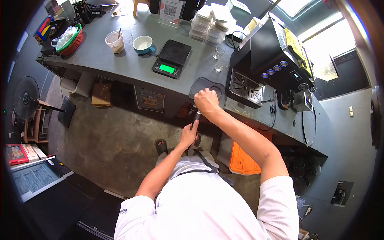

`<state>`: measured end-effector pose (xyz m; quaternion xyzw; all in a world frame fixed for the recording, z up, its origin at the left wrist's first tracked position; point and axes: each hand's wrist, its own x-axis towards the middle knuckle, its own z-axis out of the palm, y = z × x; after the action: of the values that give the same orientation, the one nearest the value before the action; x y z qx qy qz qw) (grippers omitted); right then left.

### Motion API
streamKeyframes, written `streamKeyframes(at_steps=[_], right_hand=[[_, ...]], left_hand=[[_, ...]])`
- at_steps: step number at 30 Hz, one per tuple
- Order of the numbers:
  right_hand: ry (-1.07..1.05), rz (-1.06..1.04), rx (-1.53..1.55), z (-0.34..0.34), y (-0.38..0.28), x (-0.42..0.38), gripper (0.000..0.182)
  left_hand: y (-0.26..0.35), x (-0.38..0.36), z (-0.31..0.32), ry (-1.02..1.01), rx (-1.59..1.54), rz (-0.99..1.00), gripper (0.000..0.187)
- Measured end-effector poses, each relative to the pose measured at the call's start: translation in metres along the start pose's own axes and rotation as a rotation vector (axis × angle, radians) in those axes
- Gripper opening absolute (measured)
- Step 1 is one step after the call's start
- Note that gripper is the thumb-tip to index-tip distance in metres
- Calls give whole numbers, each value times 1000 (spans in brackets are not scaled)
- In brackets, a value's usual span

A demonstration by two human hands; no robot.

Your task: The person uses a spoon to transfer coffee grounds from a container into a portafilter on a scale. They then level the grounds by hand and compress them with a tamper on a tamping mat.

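My left hand [189, 135] is wrapped round the black handle of a portafilter [197, 116], held at the counter's front edge. Over the portafilter's head, my right hand [207, 101] is closed in a fist, pressing down on something that its fingers hide. Just behind that hand lies a dark grey mat [204, 83] on the counter. To the left of the mat a black scale [173, 58] shows a lit green display, with nothing on its plate. Two small glasses [221, 65] stand between the scale and the coffee machine [264, 60].
On the grey counter [96, 40] are a blue cup [143, 45], a plastic tub with a spoon [115, 42], a red basket [73, 40] and stacked clear containers [208, 24]. An orange-lidded box [243, 159] sits below at the right. A fan [27, 98] stands left.
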<state>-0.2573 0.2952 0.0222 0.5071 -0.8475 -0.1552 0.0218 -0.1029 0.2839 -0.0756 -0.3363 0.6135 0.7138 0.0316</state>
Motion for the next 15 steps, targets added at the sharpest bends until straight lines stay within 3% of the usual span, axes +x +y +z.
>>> streamKeyframes(at_steps=[4,8,13,15], right_hand=[[-121,-217,-13,-3,15,2,18],[108,-438,5,7,33,-4,17],[8,-538,31,3,40,1,18],[-26,-542,27,1,40,2,19]], left_hand=[[-1,-1,1,9,-5,-20,62],[5,-4,-1,-7,-6,-31,62],[4,-1,1,-16,8,-20,60],[-24,11,10,39,46,26,59]])
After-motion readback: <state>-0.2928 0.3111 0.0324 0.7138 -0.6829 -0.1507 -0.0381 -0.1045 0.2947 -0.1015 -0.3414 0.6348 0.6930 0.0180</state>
